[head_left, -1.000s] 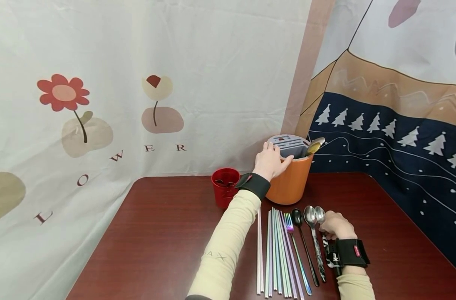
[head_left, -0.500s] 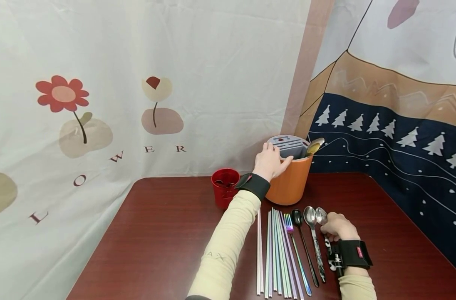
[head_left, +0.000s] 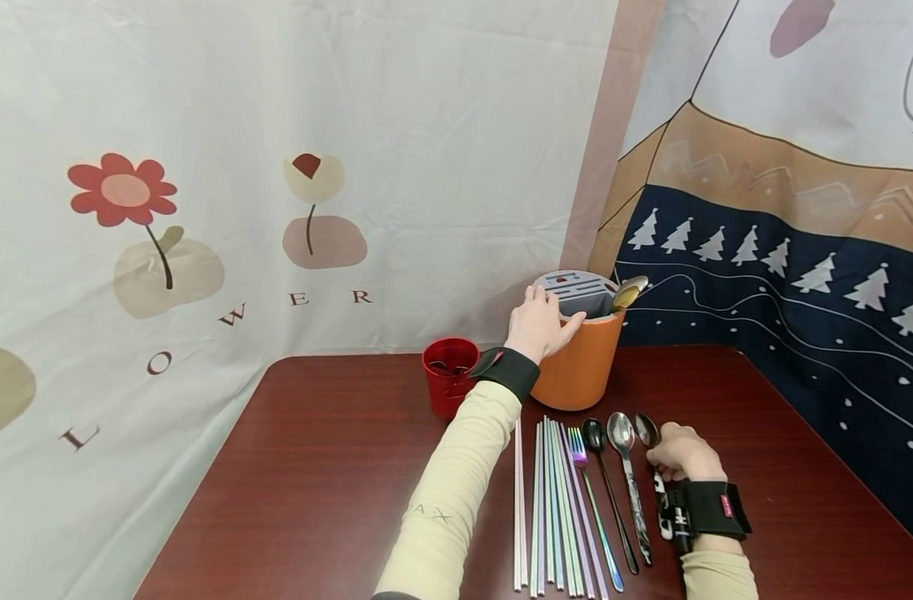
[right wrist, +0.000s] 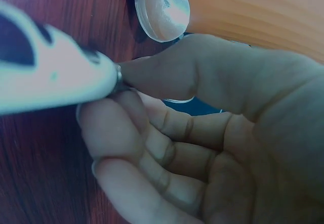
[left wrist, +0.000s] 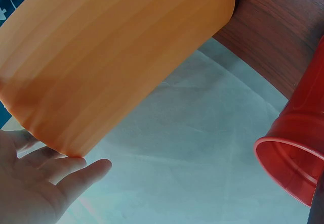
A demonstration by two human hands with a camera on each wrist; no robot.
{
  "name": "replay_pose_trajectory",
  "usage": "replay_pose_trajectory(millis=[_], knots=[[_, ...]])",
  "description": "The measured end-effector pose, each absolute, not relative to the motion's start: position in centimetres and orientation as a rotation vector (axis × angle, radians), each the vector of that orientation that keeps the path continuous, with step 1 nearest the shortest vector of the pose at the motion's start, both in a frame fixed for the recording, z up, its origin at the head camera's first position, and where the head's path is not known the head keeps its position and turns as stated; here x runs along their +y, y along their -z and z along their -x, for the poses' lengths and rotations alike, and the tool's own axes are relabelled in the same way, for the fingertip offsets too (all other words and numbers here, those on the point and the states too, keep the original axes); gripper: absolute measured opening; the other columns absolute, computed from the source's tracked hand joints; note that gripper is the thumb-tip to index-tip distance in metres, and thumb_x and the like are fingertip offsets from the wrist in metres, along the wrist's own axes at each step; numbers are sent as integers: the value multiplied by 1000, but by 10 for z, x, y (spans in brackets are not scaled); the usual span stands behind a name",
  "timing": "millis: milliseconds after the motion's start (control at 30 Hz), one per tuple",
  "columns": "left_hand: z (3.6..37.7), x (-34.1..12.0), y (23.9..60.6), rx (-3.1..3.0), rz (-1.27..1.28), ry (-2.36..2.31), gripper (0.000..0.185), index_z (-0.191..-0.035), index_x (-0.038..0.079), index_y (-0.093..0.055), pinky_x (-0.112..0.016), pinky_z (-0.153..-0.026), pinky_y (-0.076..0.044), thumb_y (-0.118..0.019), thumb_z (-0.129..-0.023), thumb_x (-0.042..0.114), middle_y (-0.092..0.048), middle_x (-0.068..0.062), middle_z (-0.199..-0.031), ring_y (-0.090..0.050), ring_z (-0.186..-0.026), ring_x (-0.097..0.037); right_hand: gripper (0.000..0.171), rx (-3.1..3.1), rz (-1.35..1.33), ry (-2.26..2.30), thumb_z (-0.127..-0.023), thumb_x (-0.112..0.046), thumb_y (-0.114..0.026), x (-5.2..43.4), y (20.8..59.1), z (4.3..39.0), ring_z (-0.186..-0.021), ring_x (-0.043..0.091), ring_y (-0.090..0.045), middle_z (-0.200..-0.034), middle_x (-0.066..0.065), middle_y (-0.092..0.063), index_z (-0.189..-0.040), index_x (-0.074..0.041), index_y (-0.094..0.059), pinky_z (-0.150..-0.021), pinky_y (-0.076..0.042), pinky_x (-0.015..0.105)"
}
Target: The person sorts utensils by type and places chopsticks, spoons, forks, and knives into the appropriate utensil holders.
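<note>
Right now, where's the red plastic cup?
Head view: the red plastic cup stands at the table's far edge, just left of the orange cylindrical holder, beside the left wrist.

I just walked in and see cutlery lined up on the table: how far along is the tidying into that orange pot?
Barely begun, it seems. Two spoons already stand in the orange holder, which the left hand steadies at its rim. The right hand pinches the rightmost spoon, which looks barely off the table. Left lying flat: a silver spoon, a black spoon, a fork and the chopsticks.
</note>
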State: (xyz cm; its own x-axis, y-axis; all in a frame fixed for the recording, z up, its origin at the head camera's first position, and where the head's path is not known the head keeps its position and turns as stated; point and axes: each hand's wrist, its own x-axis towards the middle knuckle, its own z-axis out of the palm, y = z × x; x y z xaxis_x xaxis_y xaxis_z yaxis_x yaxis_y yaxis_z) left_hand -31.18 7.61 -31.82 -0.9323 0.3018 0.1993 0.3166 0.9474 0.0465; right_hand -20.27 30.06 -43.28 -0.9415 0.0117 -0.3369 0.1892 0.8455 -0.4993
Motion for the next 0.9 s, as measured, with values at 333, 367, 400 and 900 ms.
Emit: replay_pose_trajectory(millis=[333, 367, 400, 900], knots=[[317, 72, 320, -2892, 487, 123, 71, -143, 13, -42, -28, -95, -50, -26, -95, 63, -38, -5, -150, -33, -139, -17, 11, 2701, -164, 771, -88, -6, -54, 297, 426, 203, -56, 18, -57, -67, 12, -58, -84, 5, -55, -54, -47, 30], [316, 72, 319, -2904, 488, 120, 70, -144, 13, -41, -28, -96, -50, -26, -96, 62, -37, -6, -151, -32, -140, -17, 11, 2703, -164, 766, -88, -6, -54, 297, 425, 203, -56, 18, -57, -67, 12, -59, -83, 4, -55, -54, -46, 30], [317, 72, 319, -2901, 488, 120, 70, -143, 13, -41, -28, -96, -50, -26, -96, 62, -37, -6, -151, -32, -140, -17, 12, 2709, -167, 756, -89, -7, -54, 297, 424, 203, -56, 18, -57, -66, 11, -59, -82, 3, -55, -54, -45, 30], [316, 72, 319, -2891, 484, 112, 70, -142, 13, -42, -29, -95, -50, -27, -96, 63, -38, -6, -150, -33, -140, -18, 33, 2912, -183, 669, -92, -15, -51, 297, 409, 201, -56, 17, -49, -64, 6, -60, -59, -12, -52, -49, -32, 30]])
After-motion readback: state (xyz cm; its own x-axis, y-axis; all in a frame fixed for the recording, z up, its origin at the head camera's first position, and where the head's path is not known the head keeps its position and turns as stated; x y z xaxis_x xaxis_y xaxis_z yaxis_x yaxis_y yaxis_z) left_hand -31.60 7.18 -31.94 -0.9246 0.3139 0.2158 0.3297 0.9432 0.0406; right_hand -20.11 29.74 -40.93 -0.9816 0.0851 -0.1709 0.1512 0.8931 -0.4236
